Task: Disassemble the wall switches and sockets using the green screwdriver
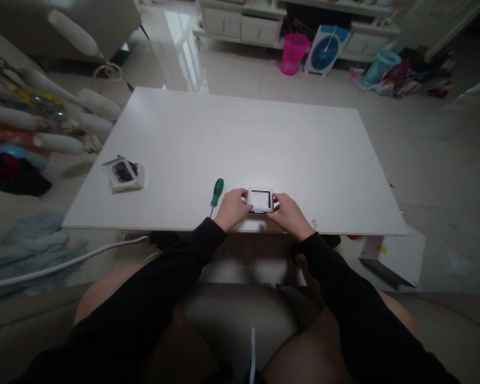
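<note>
Near the table's front edge, both hands grip a small white rectangular device (260, 198) by its opposite sides. Its upper face has a pale window with a dark border, and a row of small dark marks runs along the near edge; its exact kind is unclear. My left hand (232, 209) is closed on the left side, thumb toward the near corner. On the right side, the fingers of my right hand (291, 214) pinch the edge. Just left of my left hand lies a screwdriver (217, 191) with a green handle, its shaft pointing toward me.
An open white box (138, 180) with dark contents sits on the left of the white table (240, 133). A small clear item (314, 223) lies by the front edge. Beyond are a pink basket (294, 53) and a blue fan (326, 49). A white cable (72, 260) crosses at left.
</note>
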Demonstrator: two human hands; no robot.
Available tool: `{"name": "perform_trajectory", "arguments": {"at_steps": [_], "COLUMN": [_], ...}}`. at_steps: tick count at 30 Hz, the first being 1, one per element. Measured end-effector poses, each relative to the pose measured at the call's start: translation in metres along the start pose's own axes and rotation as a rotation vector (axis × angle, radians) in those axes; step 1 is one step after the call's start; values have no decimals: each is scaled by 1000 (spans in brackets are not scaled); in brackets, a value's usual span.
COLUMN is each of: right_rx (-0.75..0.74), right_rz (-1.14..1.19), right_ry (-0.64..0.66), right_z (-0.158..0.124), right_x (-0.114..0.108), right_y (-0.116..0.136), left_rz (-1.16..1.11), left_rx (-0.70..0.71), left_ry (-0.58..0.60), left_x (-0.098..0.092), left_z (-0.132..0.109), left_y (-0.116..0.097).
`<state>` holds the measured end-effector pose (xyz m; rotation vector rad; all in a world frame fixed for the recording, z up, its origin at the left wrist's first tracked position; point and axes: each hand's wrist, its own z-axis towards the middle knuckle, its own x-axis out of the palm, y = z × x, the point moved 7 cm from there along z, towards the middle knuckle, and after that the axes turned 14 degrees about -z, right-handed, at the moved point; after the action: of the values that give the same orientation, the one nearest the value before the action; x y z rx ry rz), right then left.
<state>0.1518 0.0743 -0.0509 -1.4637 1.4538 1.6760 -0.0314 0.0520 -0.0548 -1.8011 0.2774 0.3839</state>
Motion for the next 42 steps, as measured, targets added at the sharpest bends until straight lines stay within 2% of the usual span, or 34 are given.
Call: {"name": "perform_trajectory", "arguments": {"at_steps": [11,25,28,34,37,42], "right_rx": [15,44,37,-20,-85,-110], "right_rz": [-100,-270,-265,-221,-148,-54], "right_ry": [10,109,107,59,47,50], "right_z": [0,-2,0,4,10,20], "right_x": [2,4,3,4,12,22], "right_y": [1,5,5,2,-3,-11], "left_rz": [100,293,301,268,271,299], "left_rx": [42,83,123,292,300,294], "left_ry": [33,107,124,172,214,248], "left_x": [3,12,14,21,26,26], "left_z": [-3,-4,-4,0,4,7], "left_y": [-1,3,6,9,12,14]}}
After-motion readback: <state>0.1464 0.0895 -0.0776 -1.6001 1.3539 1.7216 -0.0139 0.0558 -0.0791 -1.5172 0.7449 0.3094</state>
